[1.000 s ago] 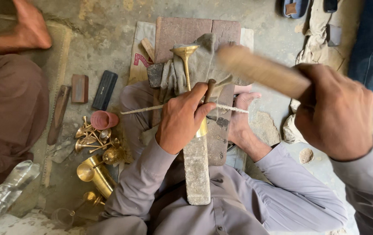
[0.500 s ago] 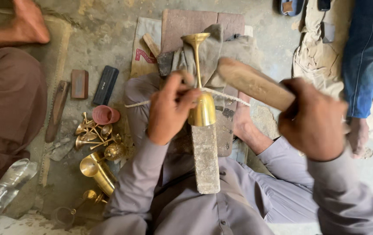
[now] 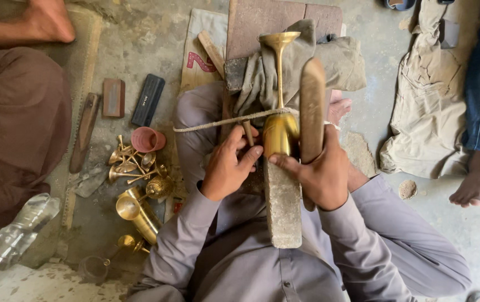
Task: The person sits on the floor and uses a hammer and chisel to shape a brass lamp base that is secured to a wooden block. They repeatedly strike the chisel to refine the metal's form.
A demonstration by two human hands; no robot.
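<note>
The right hand [image 3: 324, 176], raised a second earlier, had come down beside the brass goblet [image 3: 279, 131], fingers closed round the wooden mallet [image 3: 312, 106]. The left hand [image 3: 229, 165], curled, steadied the goblet's bowl on the stone block [image 3: 283, 210], apparently pinching a small peg [image 3: 248, 133]. A rope [image 3: 217, 122] crossed the stem.

A pink plastic cup [image 3: 147, 139] is sitting left of the grips, above a heap of small brass goblets [image 3: 133, 168]; a black rectangular case [image 3: 148, 100] and a clear plastic bottle [image 3: 13, 235] are lying farther left.
</note>
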